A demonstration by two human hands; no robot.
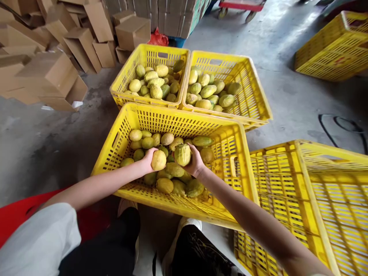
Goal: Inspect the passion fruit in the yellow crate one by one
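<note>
Just in front of me is a yellow crate with many yellow-green fruits lying in it. My left hand is closed round a smooth yellow fruit above the pile. Close beside it, my right hand grips a ridged green-yellow fruit. The two held fruits are a little apart, over the middle of the crate. Parts of the fingers are hidden behind the fruits.
Two more yellow crates holding fruits stand behind. Another yellow crate is at the right, one at the back right. Cardboard boxes fill the back left. A red cart and a black cable are farther off.
</note>
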